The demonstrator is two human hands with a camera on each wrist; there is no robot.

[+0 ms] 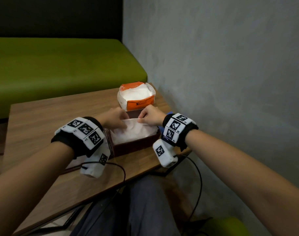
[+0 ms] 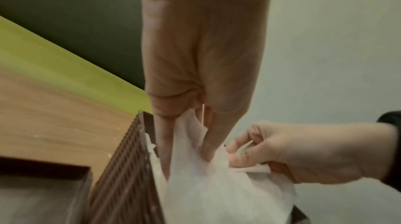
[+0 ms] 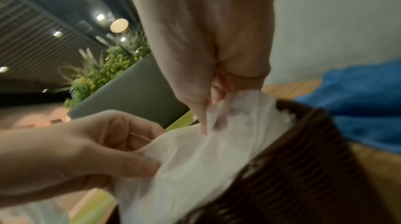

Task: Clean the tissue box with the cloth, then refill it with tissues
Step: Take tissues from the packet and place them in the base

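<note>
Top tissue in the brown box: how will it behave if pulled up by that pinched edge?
Likely floppy: the top tissue already drapes and creases between the left hand and right hand. Probably tears easily; it looks thin, almost see-through. The tissue box should stay put.

**Colours and patterns on the wooden table**

A dark brown tissue box (image 1: pixel 135 145) with a ribbed, grid-like texture is seen, filled with white tissues (image 1: pixel 133 132). An orange and white tissue pack (image 1: pixel 136 97) is shown behind it. A blue cloth (image 3: pixel 358 107) is seen beside the box. The table (image 1: pixel 43 120) is brown wood-grained; the bench (image 1: pixel 60 65) is green. Black-and-white square markers are borne by the wristbands (image 1: pixel 84 131).
</note>
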